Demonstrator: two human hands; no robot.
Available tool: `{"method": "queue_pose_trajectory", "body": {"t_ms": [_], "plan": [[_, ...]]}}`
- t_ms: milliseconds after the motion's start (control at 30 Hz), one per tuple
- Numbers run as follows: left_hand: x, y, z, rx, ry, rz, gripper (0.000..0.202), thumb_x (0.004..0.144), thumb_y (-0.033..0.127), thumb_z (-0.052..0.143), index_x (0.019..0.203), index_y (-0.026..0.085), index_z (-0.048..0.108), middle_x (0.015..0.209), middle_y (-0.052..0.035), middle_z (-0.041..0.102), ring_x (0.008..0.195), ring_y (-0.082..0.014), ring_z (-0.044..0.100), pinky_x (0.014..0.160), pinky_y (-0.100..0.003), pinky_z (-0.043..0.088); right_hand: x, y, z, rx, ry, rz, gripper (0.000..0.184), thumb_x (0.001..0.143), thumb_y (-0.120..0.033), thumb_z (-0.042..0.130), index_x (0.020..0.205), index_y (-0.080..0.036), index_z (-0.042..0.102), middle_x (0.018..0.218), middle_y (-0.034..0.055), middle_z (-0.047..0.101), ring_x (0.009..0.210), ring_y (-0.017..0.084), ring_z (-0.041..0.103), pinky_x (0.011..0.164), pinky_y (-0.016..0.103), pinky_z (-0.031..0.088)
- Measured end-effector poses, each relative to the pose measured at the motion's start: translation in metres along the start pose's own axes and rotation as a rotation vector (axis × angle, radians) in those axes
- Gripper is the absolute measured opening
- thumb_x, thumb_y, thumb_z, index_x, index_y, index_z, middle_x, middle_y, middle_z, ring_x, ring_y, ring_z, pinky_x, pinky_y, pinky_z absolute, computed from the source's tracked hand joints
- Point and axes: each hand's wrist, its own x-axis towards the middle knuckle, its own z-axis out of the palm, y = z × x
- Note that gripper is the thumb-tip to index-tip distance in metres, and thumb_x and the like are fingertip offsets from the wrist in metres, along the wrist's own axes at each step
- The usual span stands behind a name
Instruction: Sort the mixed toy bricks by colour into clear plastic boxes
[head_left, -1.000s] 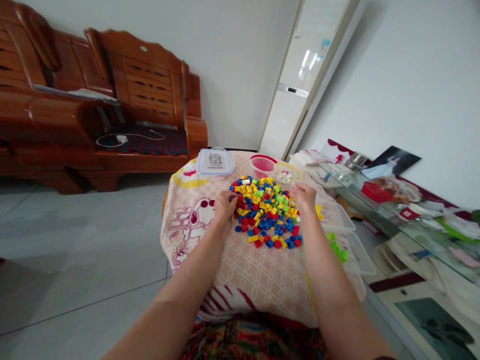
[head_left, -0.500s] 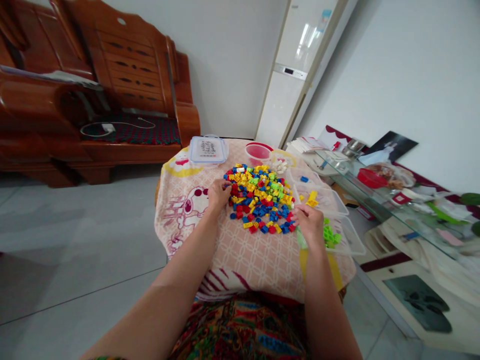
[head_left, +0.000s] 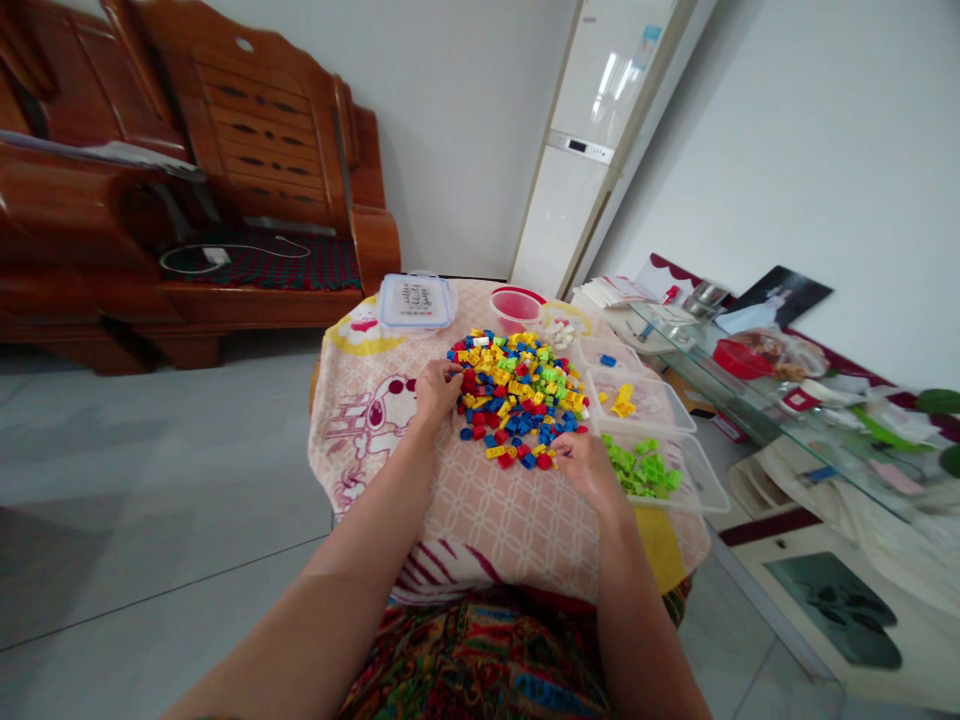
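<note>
A heap of small toy building bricks (head_left: 517, 390), in red, blue, yellow, green and white, lies spread on the cloth-covered table (head_left: 502, 520). At the heap's left edge, my left hand (head_left: 436, 390) has its fingers bent together against the bricks; what they hold, if anything, is hidden. My right hand (head_left: 589, 465) is at the heap's front right corner, thumb and fingers pinched beside red and yellow bricks. I cannot make out what is in that pinch. Just right of this hand, light green bricks (head_left: 645, 470) lie in a clear plastic tray (head_left: 709, 480).
Behind that tray, another clear compartment holds yellow bricks (head_left: 622, 400), and one farther back holds a blue brick (head_left: 608, 360). White bricks (head_left: 561, 332) sit near a pink tub (head_left: 517, 307). A lidded plastic box (head_left: 415, 300) stands at the back left. A glass shelf (head_left: 780, 400) runs along the right.
My right hand has moved left and toward me, from the tray's edge to the heap's front right corner, uncovering more green bricks. My left hand has stayed at the heap's left edge.
</note>
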Motion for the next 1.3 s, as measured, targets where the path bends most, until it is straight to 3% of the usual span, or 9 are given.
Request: {"method": "queue_pose_trajectory", "body": {"t_ms": [167, 300, 467, 633, 767, 867, 1000, 1133, 1300], "plan": [[0.0, 0.0, 0.001, -0.01, 0.007, -0.013, 0.026, 0.083, 0.022, 0.059, 0.101, 0.018, 0.077, 0.111, -0.0071, 0.074, 0.094, -0.0212, 0.069, 0.087, -0.03, 0.052, -0.002, -0.003, 0.013, -0.239, 0.01, -0.028, 0.039, 0.078, -0.004, 0.057, 0.108, -0.02, 0.076, 0.112, 0.0109, 0.076, 0.107, 0.025, 0.069, 0.092, 0.03, 0.048], [0.0, 0.0, 0.001, -0.013, 0.007, -0.009, 0.025, 0.082, 0.021, 0.06, 0.099, 0.019, 0.078, 0.11, -0.0067, 0.074, 0.093, -0.0212, 0.069, 0.088, -0.031, 0.052, -0.004, -0.001, 0.016, -0.16, 0.092, -0.02, 0.038, 0.079, -0.006, 0.056, 0.108, -0.021, 0.076, 0.108, 0.0093, 0.077, 0.102, 0.023, 0.07, 0.092, 0.031, 0.05], [0.0, -0.001, 0.001, -0.016, 0.005, -0.014, 0.025, 0.082, 0.021, 0.06, 0.1, 0.02, 0.078, 0.111, -0.0059, 0.074, 0.094, -0.0211, 0.069, 0.087, -0.031, 0.052, 0.007, 0.012, -0.007, 0.082, 0.286, -0.072, 0.033, 0.081, -0.019, 0.056, 0.105, -0.02, 0.078, 0.104, 0.0097, 0.078, 0.093, 0.025, 0.071, 0.086, 0.034, 0.053], [0.0, 0.0, 0.0, -0.005, -0.002, -0.003, 0.026, 0.082, 0.02, 0.059, 0.101, 0.018, 0.078, 0.115, -0.0071, 0.074, 0.093, -0.0203, 0.069, 0.087, -0.03, 0.052, 0.037, 0.047, -0.037, 0.163, 0.522, 0.089, 0.04, 0.079, -0.023, 0.053, 0.109, -0.015, 0.077, 0.097, 0.0113, 0.077, 0.079, 0.024, 0.071, 0.079, 0.035, 0.055], [0.0, 0.001, 0.0, -0.004, 0.0, -0.012, 0.028, 0.082, 0.02, 0.058, 0.102, 0.018, 0.078, 0.115, -0.0069, 0.074, 0.094, -0.0205, 0.07, 0.087, -0.03, 0.053, 0.052, 0.068, -0.046, 0.118, 0.645, 0.191, 0.05, 0.076, -0.021, 0.052, 0.122, -0.014, 0.072, 0.104, 0.012, 0.077, 0.083, 0.024, 0.07, 0.078, 0.034, 0.054], [0.0, 0.0, 0.0, 0.009, -0.007, -0.007, 0.029, 0.082, 0.02, 0.058, 0.102, 0.017, 0.078, 0.114, -0.0071, 0.074, 0.095, -0.021, 0.07, 0.087, -0.031, 0.053, 0.048, 0.06, -0.042, 0.052, 0.63, 0.179, 0.045, 0.078, -0.02, 0.051, 0.116, -0.014, 0.075, 0.102, 0.0119, 0.077, 0.083, 0.023, 0.069, 0.078, 0.033, 0.053], [0.001, -0.001, 0.001, 0.011, 0.0, -0.003, 0.028, 0.083, 0.021, 0.058, 0.103, 0.018, 0.078, 0.116, -0.0067, 0.074, 0.094, -0.0207, 0.07, 0.088, -0.031, 0.053, 0.032, 0.023, -0.026, -0.095, 0.513, 0.092, 0.028, 0.087, -0.024, 0.053, 0.096, -0.02, 0.079, 0.093, 0.0084, 0.078, 0.085, 0.022, 0.069, 0.078, 0.028, 0.048], [0.0, -0.001, 0.0, 0.003, -0.006, -0.002, 0.028, 0.082, 0.021, 0.059, 0.102, 0.017, 0.078, 0.118, -0.0074, 0.073, 0.094, -0.0203, 0.07, 0.087, -0.031, 0.053, 0.022, -0.012, -0.008, -0.248, 0.408, 0.14, 0.025, 0.094, -0.026, 0.055, 0.099, -0.022, 0.079, 0.096, 0.0081, 0.078, 0.087, 0.021, 0.069, 0.072, 0.027, 0.043], [0.001, -0.002, 0.001, -0.011, 0.0, -0.001, 0.028, 0.082, 0.02, 0.059, 0.102, 0.016, 0.078, 0.119, -0.0077, 0.073, 0.093, -0.0198, 0.07, 0.087, -0.03, 0.053, 0.026, -0.031, 0.012, -0.331, 0.198, 0.096, 0.022, 0.095, -0.027, 0.058, 0.097, -0.024, 0.079, 0.094, 0.0068, 0.079, 0.09, 0.02, 0.071, 0.072, 0.026, 0.043]]}}
